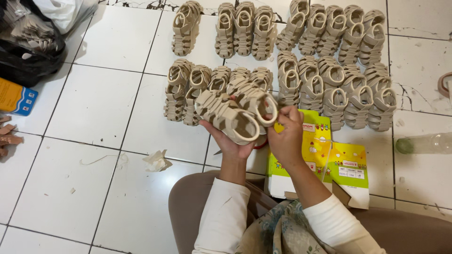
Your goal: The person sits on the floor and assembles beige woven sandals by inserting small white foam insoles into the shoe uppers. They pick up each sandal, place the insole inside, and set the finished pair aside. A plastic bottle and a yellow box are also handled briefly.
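Left hand (231, 141) cradles a pair of beige sandals (235, 110) from below, grip curled under the soles. Right hand (286, 134) pinches one heel strap (267, 109), steadying it above the open yellow box (325, 155); more sandals (336, 94) lie in rows on the floor (94, 108).

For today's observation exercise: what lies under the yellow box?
The yellow box lies open on the white tiled floor. The right hand covers its near corner; anything beneath stays hidden.
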